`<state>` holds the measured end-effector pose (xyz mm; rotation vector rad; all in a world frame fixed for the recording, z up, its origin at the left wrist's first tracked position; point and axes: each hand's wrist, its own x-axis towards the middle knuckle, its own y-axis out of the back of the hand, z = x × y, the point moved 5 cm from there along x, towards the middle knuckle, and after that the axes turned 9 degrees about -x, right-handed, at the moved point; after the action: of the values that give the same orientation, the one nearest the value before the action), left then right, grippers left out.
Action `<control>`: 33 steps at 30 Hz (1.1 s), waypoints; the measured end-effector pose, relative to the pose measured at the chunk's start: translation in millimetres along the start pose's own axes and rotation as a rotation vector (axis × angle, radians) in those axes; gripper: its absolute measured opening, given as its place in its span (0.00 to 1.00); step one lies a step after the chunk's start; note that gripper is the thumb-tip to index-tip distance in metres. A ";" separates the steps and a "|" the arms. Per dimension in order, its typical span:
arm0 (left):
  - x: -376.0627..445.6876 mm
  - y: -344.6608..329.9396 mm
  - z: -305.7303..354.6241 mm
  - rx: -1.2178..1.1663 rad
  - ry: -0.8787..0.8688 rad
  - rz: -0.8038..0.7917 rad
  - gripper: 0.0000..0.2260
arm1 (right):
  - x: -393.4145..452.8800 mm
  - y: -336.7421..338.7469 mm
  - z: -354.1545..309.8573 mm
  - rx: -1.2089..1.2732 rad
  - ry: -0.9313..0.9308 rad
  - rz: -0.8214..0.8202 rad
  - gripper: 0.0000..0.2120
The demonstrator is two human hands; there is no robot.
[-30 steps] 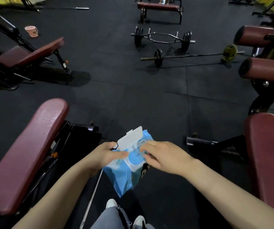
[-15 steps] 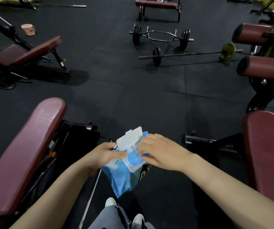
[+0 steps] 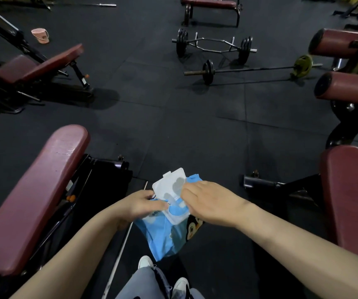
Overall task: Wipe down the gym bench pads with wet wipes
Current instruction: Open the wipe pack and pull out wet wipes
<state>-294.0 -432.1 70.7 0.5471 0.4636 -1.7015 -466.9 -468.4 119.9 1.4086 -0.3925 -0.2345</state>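
My left hand (image 3: 140, 205) grips the wipes pack (image 3: 167, 231), lid flipped up, between the benches; my right hand (image 3: 209, 202) pinches at its opening. No wipe out yet, bench pad (image 3: 33, 190) unwiped.

Left hand (image 3: 139, 205) grips blue wet wipes pack (image 3: 165, 231) at its left side, pack held above dark floor (image 3: 152, 126). White flip lid (image 3: 169, 185) stands open. Right hand (image 3: 210, 203) over opening, fingertips (image 3: 185, 190) at dispenser. Maroon bench pad (image 3: 33, 190) at left, second maroon pad (image 3: 352, 201) at right edge. Barbell (image 3: 247, 70) on floor beyond.
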 end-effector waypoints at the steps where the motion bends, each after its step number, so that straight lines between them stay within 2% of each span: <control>1: -1.2 -0.1 0.8 -0.008 -0.002 0.000 0.32 | 0.9 0.9 0.5 0.002 -0.023 0.006 0.12; 4: -0.2 1.0 0.6 -0.022 0.011 0.001 0.24 | 2.6 5.2 5.0 -0.005 -0.080 0.043 0.11; 7: 3.1 3.0 3.8 -0.035 0.009 0.035 0.22 | 2.4 14.8 8.9 0.002 -0.148 0.065 0.08; 10: 3.7 -0.9 6.2 -0.065 0.018 0.031 0.22 | 0.7 17.2 14.7 0.143 -0.274 0.040 0.01; 14: 1.7 -5.2 5.5 -0.106 0.027 0.022 0.23 | -1.6 15.1 15.3 0.212 -0.312 0.060 0.10; 17: 1.3 -9.3 4.9 -0.142 0.033 -0.003 0.22 | -6.0 11.8 18.5 0.246 -0.429 0.079 0.05; 19: 2.3 -11.1 4.6 -0.171 0.036 -0.007 0.22 | -9.6 9.5 20.4 0.243 -0.524 0.084 0.07; 23: 6.9 -12.1 5.1 -0.174 0.021 0.024 0.19 | -17.0 8.1 28.2 0.446 -0.703 0.143 0.07; 26: 9.7 -15.5 5.5 -0.183 0.019 0.032 0.23 | -22.2 7.6 33.2 0.540 -0.811 0.194 0.06; 28: 11.4 -16.3 4.2 -0.179 0.016 0.037 0.23 | -23.4 6.3 36.3 0.580 -0.805 0.172 0.05; 31: 11.0 -13.9 0.7 -0.194 -0.004 0.067 0.25 | -24.8 3.6 40.1 0.596 -0.666 0.063 0.04; 33: 10.7 -13.1 -2.8 -0.211 0.002 0.066 0.29 | -29.0 7.9 40.9 0.579 -0.573 0.096 0.02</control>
<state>-308.3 -436.5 62.2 0.4061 0.6124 -1.5666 -510.4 -493.1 128.5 1.8737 -1.0608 -0.4743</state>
